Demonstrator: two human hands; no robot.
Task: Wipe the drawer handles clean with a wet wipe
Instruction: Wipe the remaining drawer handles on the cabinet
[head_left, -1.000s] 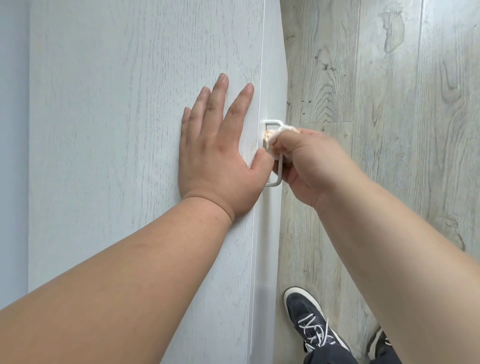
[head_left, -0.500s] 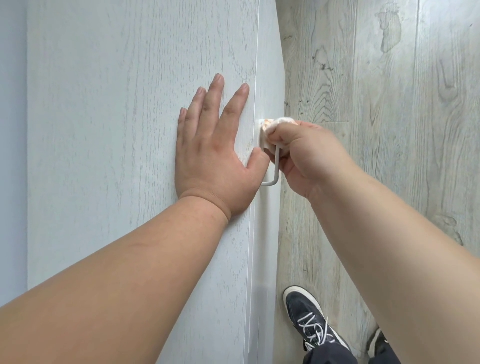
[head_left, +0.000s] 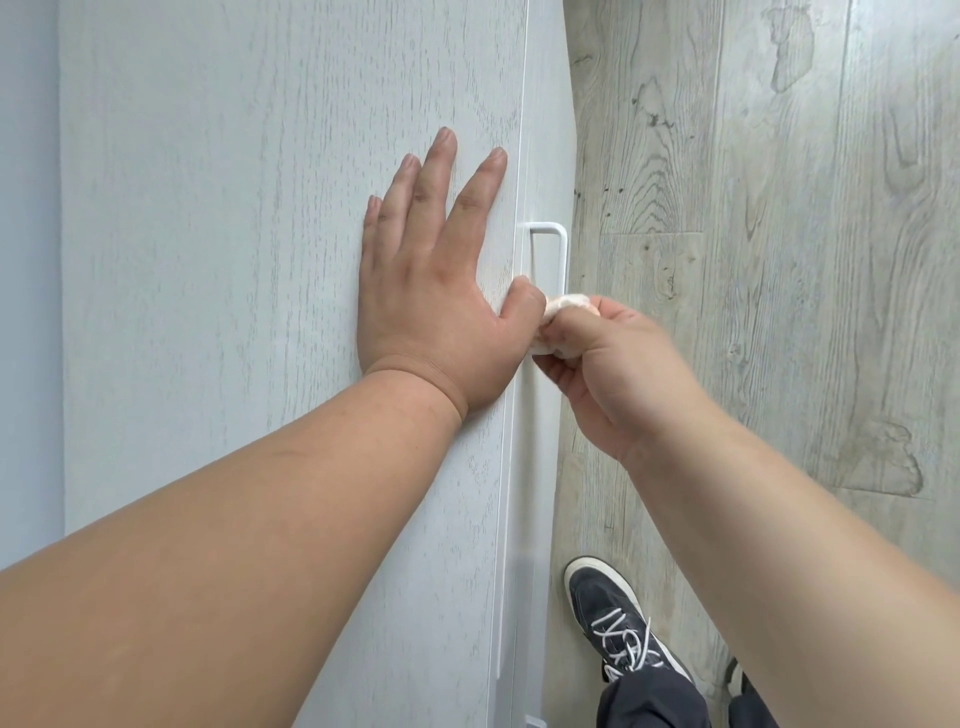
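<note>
Shoe (head_left: 618, 629): on the wood floor (head_left: 779, 260), nearest.
Right hand (head_left: 608, 364): grasping a bunched wet wipe (head_left: 558, 317) at the handle's near end.
Left hand (head_left: 431, 291): flat, fingers spread, on the bench (head_left: 260, 208) near its front edge.
Handle (head_left: 553, 244): white loop on the drawer front, far end bare.

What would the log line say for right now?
left hand flat on cabinet top | right hand pinches wet wipe at handle near end | far end bare

Premises are presenting as a domestic room: pale woodgrain drawer unit (head_left: 260, 260) with white handle (head_left: 558, 249), grey wood-plank floor (head_left: 779, 260), plain wall (head_left: 26, 260).
</note>
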